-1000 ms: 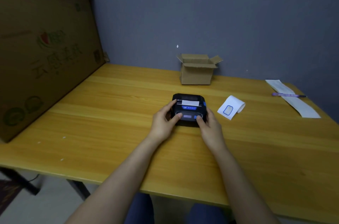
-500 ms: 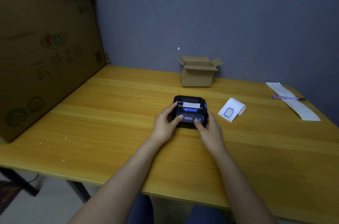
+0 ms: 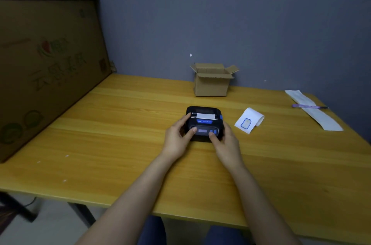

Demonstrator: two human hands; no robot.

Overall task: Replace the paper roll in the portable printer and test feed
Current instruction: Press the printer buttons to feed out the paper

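A small black portable printer [image 3: 203, 119] with a blue front panel sits on the wooden table [image 3: 120, 134] near its middle. A short white strip of paper [image 3: 205, 116] shows at its top slot. My left hand [image 3: 178, 138] grips the printer's left side, thumb on the front panel. My right hand [image 3: 225, 144] holds the right side, with its thumb resting by the blue buttons. A white paper roll [image 3: 250, 120] with a blue-outlined label lies loose to the right of the printer.
A small open cardboard box [image 3: 211, 82] stands behind the printer at the wall. A long white paper strip [image 3: 315, 110] with a purple pen [image 3: 309, 106] across it lies at the far right. A large cardboard carton [image 3: 46, 64] fills the table's left side.
Both hands stay on the printer. My right thumb has shifted slightly on the front panel near the blue buttons. The printer has not moved on the table.
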